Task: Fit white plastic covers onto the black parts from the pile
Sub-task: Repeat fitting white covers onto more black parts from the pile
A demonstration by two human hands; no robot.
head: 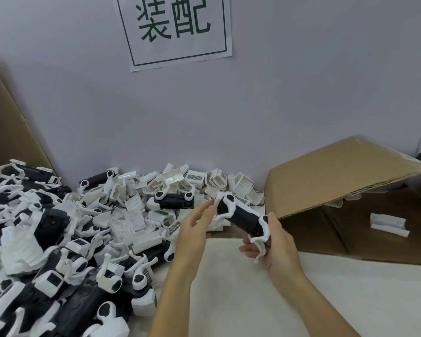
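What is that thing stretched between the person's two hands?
In the head view, a black part with white arms spans the gap: the right hand grips its near end, the left hand's fingertips touch its far end.

- Pale lilac-grey wall (301, 88) behind the bench, evenly lit.
- White paper sign (178, 30) on it, top centre: dark green characters inside a thin frame.
- White tabletop (241, 300) in front.
- Brown cardboard sheet (7, 122) leaning far left.
- Open cardboard box (345, 171) right, flap raised.
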